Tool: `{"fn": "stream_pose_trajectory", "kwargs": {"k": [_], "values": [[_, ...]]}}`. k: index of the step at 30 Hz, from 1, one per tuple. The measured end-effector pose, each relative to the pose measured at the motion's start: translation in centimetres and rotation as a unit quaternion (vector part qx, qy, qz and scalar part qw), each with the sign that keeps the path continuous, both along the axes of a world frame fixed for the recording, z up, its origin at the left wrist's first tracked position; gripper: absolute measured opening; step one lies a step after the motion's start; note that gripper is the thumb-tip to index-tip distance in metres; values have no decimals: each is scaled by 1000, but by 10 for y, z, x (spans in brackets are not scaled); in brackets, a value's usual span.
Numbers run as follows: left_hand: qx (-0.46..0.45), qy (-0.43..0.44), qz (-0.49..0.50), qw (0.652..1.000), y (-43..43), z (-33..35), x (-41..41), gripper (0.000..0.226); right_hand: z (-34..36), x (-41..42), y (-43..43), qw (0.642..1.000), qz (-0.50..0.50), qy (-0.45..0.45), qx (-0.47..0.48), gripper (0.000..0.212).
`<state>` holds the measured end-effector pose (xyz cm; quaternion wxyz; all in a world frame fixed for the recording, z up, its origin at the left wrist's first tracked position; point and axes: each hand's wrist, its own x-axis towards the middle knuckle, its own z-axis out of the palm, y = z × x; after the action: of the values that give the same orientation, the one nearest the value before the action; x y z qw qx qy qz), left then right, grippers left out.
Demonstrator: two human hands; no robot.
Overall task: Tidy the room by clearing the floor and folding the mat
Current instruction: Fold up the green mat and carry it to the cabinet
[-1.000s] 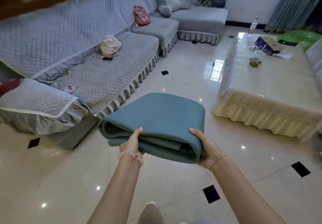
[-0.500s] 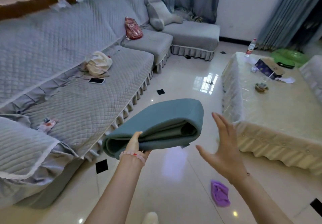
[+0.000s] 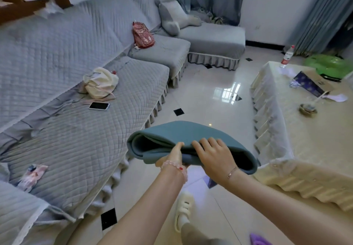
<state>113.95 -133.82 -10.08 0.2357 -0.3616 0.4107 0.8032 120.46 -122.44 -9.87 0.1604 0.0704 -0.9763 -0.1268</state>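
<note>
A folded teal mat (image 3: 177,133) hangs in the air in front of me, above the glossy tiled floor (image 3: 212,94), between the sofa and the low table. My left hand (image 3: 174,156) grips its near edge from below, thumb on top. My right hand (image 3: 213,154) lies on the mat's top beside the left, fingers curled over the fold. A purple cloth (image 3: 258,240) lies on the floor at the bottom right, partly cut off by the frame's edge.
A long grey quilted sofa (image 3: 80,134) runs along the left, bearing a cream bag (image 3: 101,82), a phone (image 3: 99,105), a red backpack (image 3: 143,34) and a small packet (image 3: 31,174). A cloth-covered low table (image 3: 286,130) stands right, with a bottle (image 3: 286,56) and box (image 3: 310,82). My shoe (image 3: 183,208) is below.
My right hand, open and off the mat half a second ago, has come down onto the mat's top. The view has shifted forward along the sofa.
</note>
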Motion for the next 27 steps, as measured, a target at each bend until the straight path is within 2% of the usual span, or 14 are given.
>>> {"fn": "stream_pose_trajectory", "kwargs": {"k": [4,5,6,7,8,9,10,11,12,13,16,19,22,27], "values": [[-93,47,-191,976,20,29,-58,33,-13,-86,62,997,-31,10,-77,51],[-160,105,-254,948,21,37,-71,25,-12,-108,77,995,-48,4,-92,54],[-259,194,-309,894,20,37,-88,21,-10,-128,91,993,-62,2,-105,57],[-388,306,-337,802,19,35,-107,20,-7,-147,103,991,-71,-2,-113,59],[-505,429,-323,676,20,30,-129,22,-4,-165,113,990,-75,-5,-117,60],[-576,532,-297,544,25,28,-151,26,-2,-182,122,990,-77,-5,-121,60],[-605,604,-283,436,37,27,-177,36,-1,-200,132,990,-77,-2,-121,60],[-611,643,-295,356,48,26,-197,49,1,-210,138,990,-74,3,-116,59],[-609,662,-319,298,60,27,-218,63,2,-221,145,992,-69,7,-109,59],[-604,662,-356,263,74,27,-243,76,1,-236,156,992,-66,10,-103,58],[-579,638,-469,194,118,29,-310,102,-2,-276,186,993,-68,26,-95,56],[-548,609,-551,161,163,21,-363,109,-11,-313,217,993,-79,36,-80,54],[-530,618,-565,133,207,5,-418,102,-19,-359,250,992,-90,39,-82,51],[-508,674,-521,129,271,-15,-528,74,-16,-457,300,987,-124,36,-91,53]]}}
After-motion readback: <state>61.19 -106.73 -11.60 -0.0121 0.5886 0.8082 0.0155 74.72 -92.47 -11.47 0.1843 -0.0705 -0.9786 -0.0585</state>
